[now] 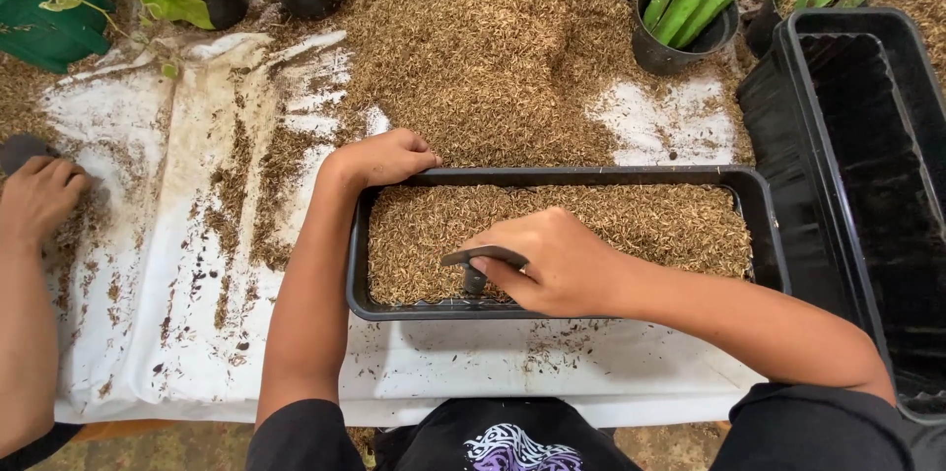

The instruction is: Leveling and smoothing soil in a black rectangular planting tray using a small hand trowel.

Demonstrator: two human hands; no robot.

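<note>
A black rectangular planter tray [767, 225] lies in front of me, filled with brown rice husks [631, 220]. My left hand [382, 158] grips the tray's far left corner. My right hand [552, 259] sits over the husks near the tray's front left, closed around a small dark tool [481, 264] with a flat top and short stem. The husk surface looks fairly level.
A large pile of husks [493, 47] covers the white sheet [177, 264] behind the tray. A taller black planter box [867, 166] stands at the right. Potted plants [690, 8] line the back. Another person's hand [39, 197] rests at the left edge.
</note>
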